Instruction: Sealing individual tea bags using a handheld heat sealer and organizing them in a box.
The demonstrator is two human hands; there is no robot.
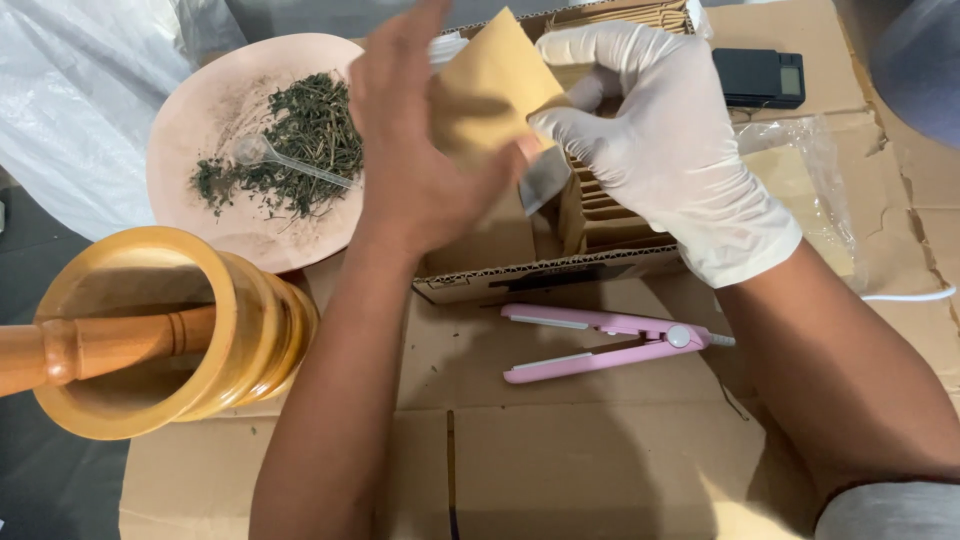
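Head view: one small tan paper envelope [492, 85] is pinched between the bare left hand [415, 150] and the white-gloved right hand [660, 140], above one open cardboard box [540, 270] of stacked tan envelopes. Left of the box sit one pink plate [185, 130] of dried green herb [300, 140], one clear plastic spoon [275, 158], and one wooden mortar [200, 330] with one pestle [90, 345]. One pink heat-sealer clamp [600, 340] lies just before the box.

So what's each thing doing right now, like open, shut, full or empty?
Paper pouch: held up by both hands.
Left hand: bare, gripping the pouch.
Right hand: gloved, pinching the pouch.
Box: open, packed with pouches.
Plate: holds dried herbs and a spoon.
Mortar: pestle resting inside.
Pink sealer: jaws apart, lying untouched.
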